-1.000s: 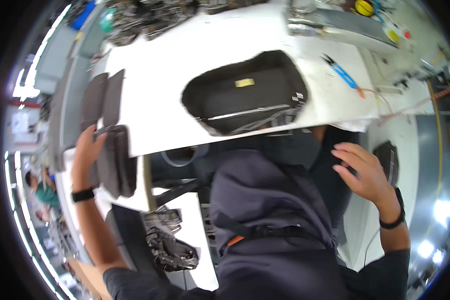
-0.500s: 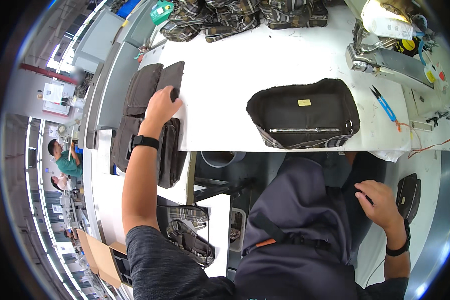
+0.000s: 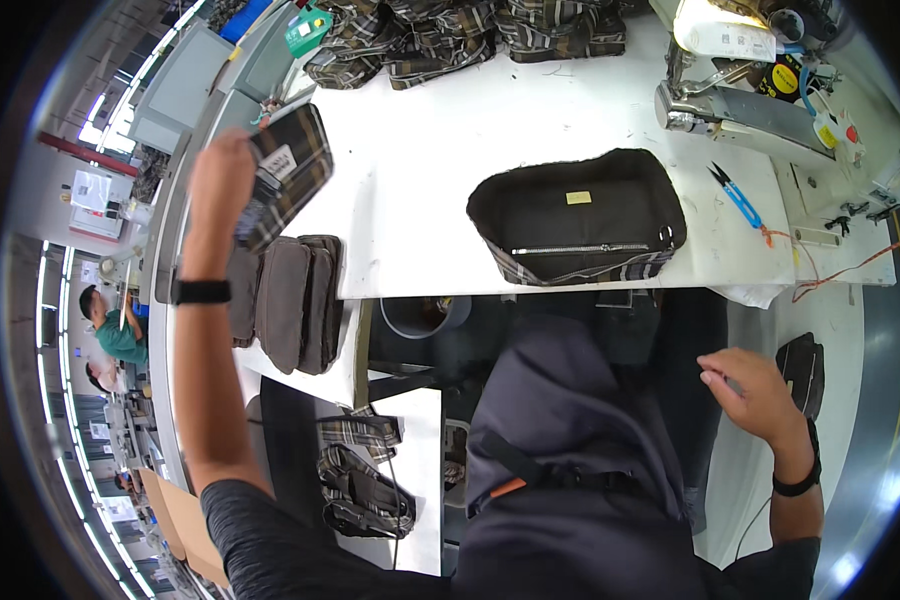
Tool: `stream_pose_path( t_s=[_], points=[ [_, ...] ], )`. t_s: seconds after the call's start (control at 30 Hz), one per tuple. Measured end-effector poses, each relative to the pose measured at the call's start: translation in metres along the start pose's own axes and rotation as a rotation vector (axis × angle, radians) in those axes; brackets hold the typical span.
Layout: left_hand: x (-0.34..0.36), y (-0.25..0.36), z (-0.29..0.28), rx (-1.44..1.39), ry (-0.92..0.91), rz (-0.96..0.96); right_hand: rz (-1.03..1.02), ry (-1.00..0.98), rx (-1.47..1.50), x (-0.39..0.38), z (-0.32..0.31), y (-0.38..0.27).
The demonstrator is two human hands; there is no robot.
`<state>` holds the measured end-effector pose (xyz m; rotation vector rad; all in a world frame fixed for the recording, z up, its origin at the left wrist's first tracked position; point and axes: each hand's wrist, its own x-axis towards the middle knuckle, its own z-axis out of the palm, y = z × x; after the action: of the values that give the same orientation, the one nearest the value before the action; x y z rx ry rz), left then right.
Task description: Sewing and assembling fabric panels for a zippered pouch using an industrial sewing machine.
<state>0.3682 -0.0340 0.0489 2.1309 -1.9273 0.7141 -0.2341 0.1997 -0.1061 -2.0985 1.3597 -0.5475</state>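
My left hand (image 3: 220, 180) grips a plaid fabric piece (image 3: 295, 175) with a white label, tilted in the air at the upper left. Below it lie stacked dark brown padded pieces (image 3: 285, 305) along the table's left edge. A dark bag body (image 3: 580, 225) rests on the white table (image 3: 390, 130), its zipper along the front and a small yellow tag inside. Blue thread snips (image 3: 735, 190) lie to its right. My right hand (image 3: 740, 380) is low at the right beside my lap, fingers loosely curled and apart, holding nothing.
Plaid bundles (image 3: 440, 50) line the table's back. A sewing machine (image 3: 720, 115) stands at upper right. Below are a grey bin (image 3: 425, 325), more plaid pieces (image 3: 365, 490), a cardboard box (image 3: 190, 530) and a dark piece (image 3: 800, 375). Co-workers (image 3: 120, 335) work at far left.
My left hand has reached the brown stack and lifted a piece from it, turning its plaid side up and moving leftward. My right hand stays low at the right.
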Motion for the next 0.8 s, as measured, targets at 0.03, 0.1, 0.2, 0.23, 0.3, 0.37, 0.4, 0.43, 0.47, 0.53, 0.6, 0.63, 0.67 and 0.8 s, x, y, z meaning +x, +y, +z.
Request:
stream_pose_path(
  t_s=[0.03,0.1,0.2,0.23,0.3,0.37,0.4,0.43,0.47,0.53,0.6,0.63,0.67,0.8],
  points=[
    [-0.005,0.003,-0.028,-0.003,0.097,0.062,-0.037,0.025,0.006,0.006,-0.002,-0.004],
    [-0.024,0.012,-0.076,-0.159,0.146,0.127,-0.118,0.063,0.001,0.019,-0.007,-0.013],
    [-0.071,0.082,-0.127,-0.694,-0.265,0.141,-0.227,0.182,-0.014,0.037,-0.012,-0.044],
    [-0.089,0.101,-0.136,-0.733,-0.329,0.375,-0.270,0.203,0.002,0.039,-0.016,-0.054],
    [-0.117,0.140,-0.137,-0.830,-0.454,0.752,-0.359,0.279,0.003,0.049,-0.024,-0.077],
    [-0.140,0.176,-0.135,-0.922,-0.567,0.923,-0.473,0.274,0.029,0.061,-0.033,-0.098],
    [-0.149,0.188,-0.140,-0.947,-0.620,0.947,-0.508,0.198,0.062,0.068,-0.037,-0.107],
    [-0.157,0.196,-0.142,-0.946,-0.622,0.939,-0.540,0.113,0.104,0.074,-0.037,-0.117],
    [-0.160,0.207,-0.135,-1.079,-0.566,0.892,-0.517,0.096,0.140,0.075,-0.034,-0.123],
    [-0.156,0.223,-0.122,-1.280,-0.470,0.806,-0.395,-0.123,0.206,0.080,-0.029,-0.117],
    [-0.146,0.226,-0.116,-1.219,-0.531,0.764,-0.305,-0.140,0.322,0.088,-0.031,-0.112],
    [-0.144,0.228,-0.110,-1.219,-0.576,0.720,-0.271,-0.176,0.303,0.090,-0.035,-0.108],
    [-0.138,0.225,-0.105,-1.169,-0.619,0.801,-0.253,-0.222,0.296,0.093,-0.038,-0.104],
    [-0.129,0.219,-0.093,-1.197,-0.747,0.730,-0.126,-0.443,0.405,0.117,-0.057,-0.100]
  ],
)
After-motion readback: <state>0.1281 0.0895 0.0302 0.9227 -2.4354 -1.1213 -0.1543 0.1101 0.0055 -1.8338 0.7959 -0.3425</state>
